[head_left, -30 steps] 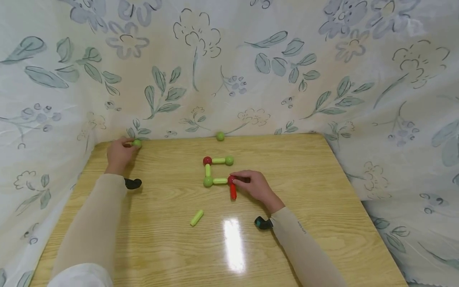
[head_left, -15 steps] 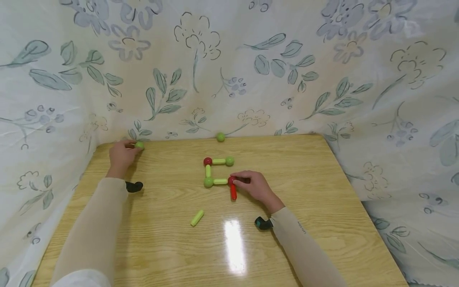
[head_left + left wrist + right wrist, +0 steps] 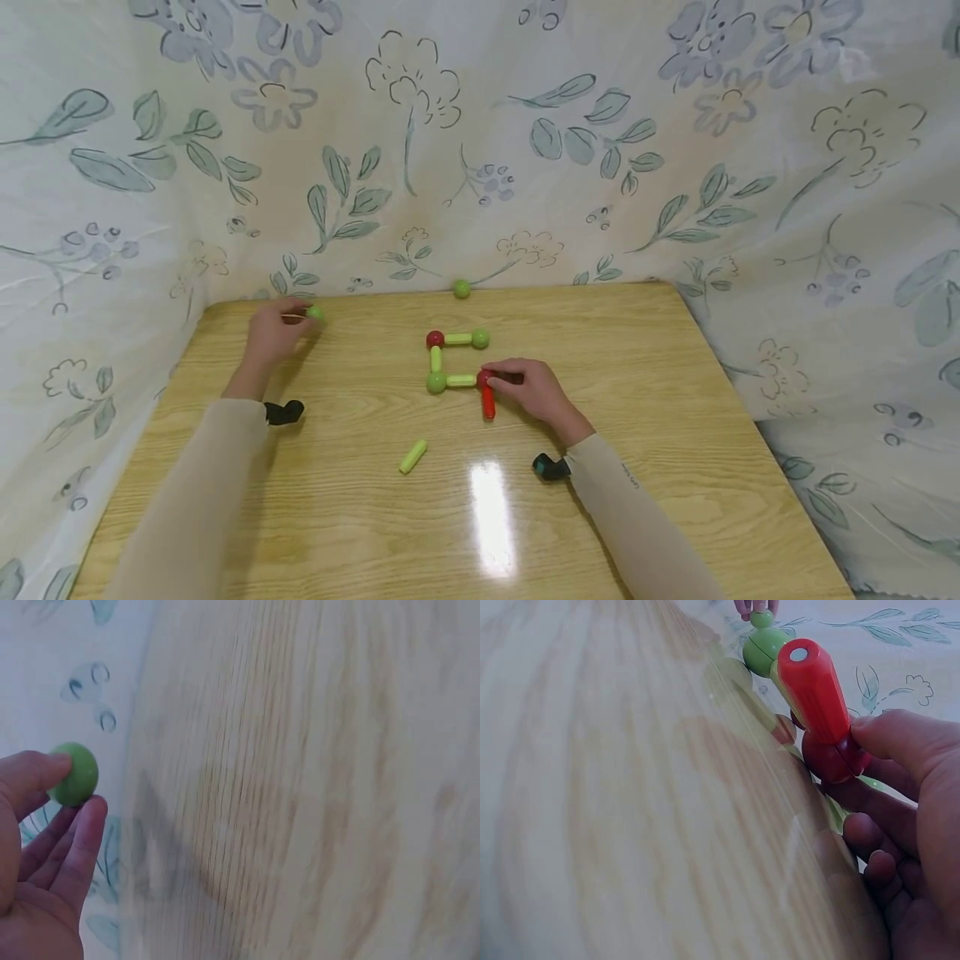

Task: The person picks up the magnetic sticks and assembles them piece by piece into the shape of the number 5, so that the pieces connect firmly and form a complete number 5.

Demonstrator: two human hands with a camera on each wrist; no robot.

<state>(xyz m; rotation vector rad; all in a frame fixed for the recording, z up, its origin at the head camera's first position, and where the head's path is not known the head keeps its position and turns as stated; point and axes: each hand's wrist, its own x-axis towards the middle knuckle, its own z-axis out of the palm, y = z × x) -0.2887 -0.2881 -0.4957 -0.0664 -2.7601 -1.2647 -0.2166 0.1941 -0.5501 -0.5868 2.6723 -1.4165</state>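
My left hand [image 3: 276,335] pinches a green ball [image 3: 77,775] between thumb and fingertips, near the table's back left. Around the red ball [image 3: 832,756] at the near right of a joined shape, my right hand [image 3: 534,390] has its thumb and fingers. From that ball a red stick [image 3: 814,690] points toward the near side. Yellow-green sticks [image 3: 461,381] link it to a green ball [image 3: 437,382], then to a second red ball [image 3: 435,339] and a further green ball [image 3: 480,337]. The whole shape lies on the wooden table.
A loose yellow-green stick [image 3: 413,457] lies on the table [image 3: 360,517] in front of the shape. Another green ball [image 3: 461,288] sits at the back edge against the floral cloth [image 3: 420,167], which hangs behind and along the sides.
My left hand has moved right and slightly nearer with the green ball, away from the back left corner. My right hand stays at the red ball.
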